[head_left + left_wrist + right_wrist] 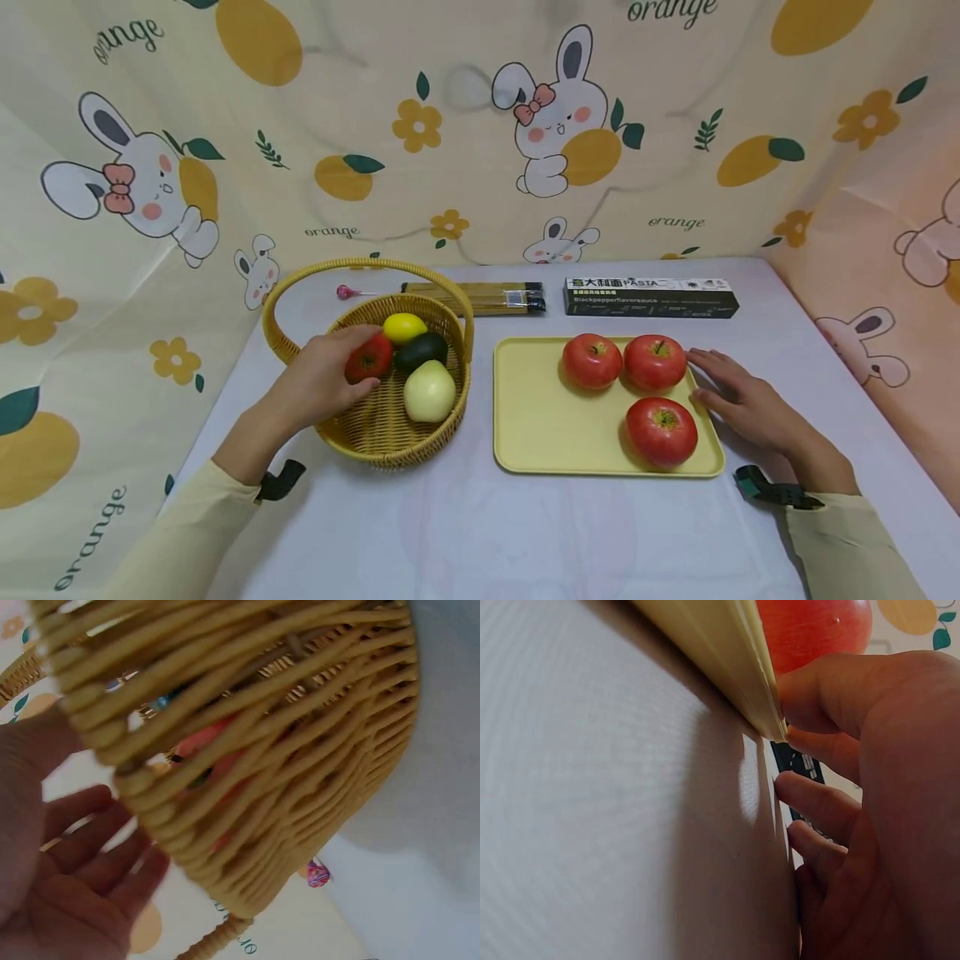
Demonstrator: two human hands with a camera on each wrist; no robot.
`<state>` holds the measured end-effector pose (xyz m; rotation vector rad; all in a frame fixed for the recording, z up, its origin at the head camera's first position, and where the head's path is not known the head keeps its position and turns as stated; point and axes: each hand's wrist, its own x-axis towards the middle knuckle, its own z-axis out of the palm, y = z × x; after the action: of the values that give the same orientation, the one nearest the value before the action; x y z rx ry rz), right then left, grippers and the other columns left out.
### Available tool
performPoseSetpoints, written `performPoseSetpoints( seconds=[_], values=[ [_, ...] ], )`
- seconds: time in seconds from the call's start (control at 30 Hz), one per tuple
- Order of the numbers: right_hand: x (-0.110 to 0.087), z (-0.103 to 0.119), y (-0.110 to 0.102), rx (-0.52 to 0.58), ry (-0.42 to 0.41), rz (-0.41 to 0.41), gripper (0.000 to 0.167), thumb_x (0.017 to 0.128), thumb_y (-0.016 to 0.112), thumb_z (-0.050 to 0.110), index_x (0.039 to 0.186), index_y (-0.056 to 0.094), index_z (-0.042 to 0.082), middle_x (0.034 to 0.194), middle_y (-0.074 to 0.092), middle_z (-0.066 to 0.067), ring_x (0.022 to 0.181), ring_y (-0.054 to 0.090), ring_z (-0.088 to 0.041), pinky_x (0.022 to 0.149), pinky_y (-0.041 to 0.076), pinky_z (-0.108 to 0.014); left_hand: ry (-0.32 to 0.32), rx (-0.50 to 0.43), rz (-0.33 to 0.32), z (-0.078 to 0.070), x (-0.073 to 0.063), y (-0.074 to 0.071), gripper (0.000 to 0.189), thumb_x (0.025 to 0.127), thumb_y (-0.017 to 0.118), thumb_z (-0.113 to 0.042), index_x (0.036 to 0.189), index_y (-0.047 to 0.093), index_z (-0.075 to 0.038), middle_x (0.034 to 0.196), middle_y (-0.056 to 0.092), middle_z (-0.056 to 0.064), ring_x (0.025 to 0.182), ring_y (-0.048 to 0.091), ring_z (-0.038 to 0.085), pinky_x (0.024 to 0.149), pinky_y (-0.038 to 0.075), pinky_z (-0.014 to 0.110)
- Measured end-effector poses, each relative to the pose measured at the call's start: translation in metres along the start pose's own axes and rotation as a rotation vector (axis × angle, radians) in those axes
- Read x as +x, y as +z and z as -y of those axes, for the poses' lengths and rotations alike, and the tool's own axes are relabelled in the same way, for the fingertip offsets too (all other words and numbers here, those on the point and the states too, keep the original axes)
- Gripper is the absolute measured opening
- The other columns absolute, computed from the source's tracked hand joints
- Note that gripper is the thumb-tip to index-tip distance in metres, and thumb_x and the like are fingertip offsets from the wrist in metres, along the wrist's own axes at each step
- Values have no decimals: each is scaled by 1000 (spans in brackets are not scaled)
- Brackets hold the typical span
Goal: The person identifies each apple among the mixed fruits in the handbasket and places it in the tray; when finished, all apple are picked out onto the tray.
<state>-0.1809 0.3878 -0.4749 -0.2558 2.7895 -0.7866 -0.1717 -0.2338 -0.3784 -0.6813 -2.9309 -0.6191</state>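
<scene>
My left hand reaches over the left rim of a wicker basket, fingers and thumb around a red tomato. Beside the tomato lie a yellow lemon, a dark green avocado and a pale green round fruit. From the left wrist the basket wall covers much of the hand's work. My right hand rests at the right edge of a yellow tray, fingers relaxed, thumb against the rim. Three red apples sit on that tray.
Behind the basket lies a bundle of pasta with black ends, and near it a small pink-wrapped lollipop. A dark pasta box stands behind the tray. The basket's tall handle arches over its back side. Printed cloth hangs around the table.
</scene>
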Motion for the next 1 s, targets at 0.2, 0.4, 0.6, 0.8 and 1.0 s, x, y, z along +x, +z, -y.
performPoseSetpoints(
  seconds=[0.2,0.4,0.6,0.8,1.0],
  values=[
    [-1,0,0,-2,8,2,83,108,65,46,175,26,16,176,24,-33,162,13,-62,105,31,-93,-94,79,91,7,7,6,78,90,87,-7,157,51,6,162,53,28,139,60,49,116,52,64],
    [-1,0,0,-7,6,1,83,108,65,46,175,27,15,175,24,-33,161,14,-63,105,32,-92,-114,100,120,13,13,12,83,91,83,-3,163,42,7,167,41,34,147,51,54,120,46,67],
    [1,1,0,-9,6,-2,83,108,65,47,174,27,14,175,24,-33,162,12,-62,105,32,-92,-123,145,86,16,17,19,82,93,82,-3,164,42,2,162,45,34,142,54,55,117,49,67],
    [1,1,0,-14,6,-3,83,108,65,47,174,27,14,175,25,-33,162,13,-62,105,32,-92,-151,146,60,18,20,22,82,91,87,-7,161,46,0,159,51,30,133,56,54,114,51,68],
    [1,0,1,-10,11,1,83,108,65,47,174,27,15,175,24,-33,162,12,-62,106,31,-92,-189,29,49,20,22,21,83,86,92,-12,155,48,5,153,56,27,131,58,47,114,53,64]
  ],
)
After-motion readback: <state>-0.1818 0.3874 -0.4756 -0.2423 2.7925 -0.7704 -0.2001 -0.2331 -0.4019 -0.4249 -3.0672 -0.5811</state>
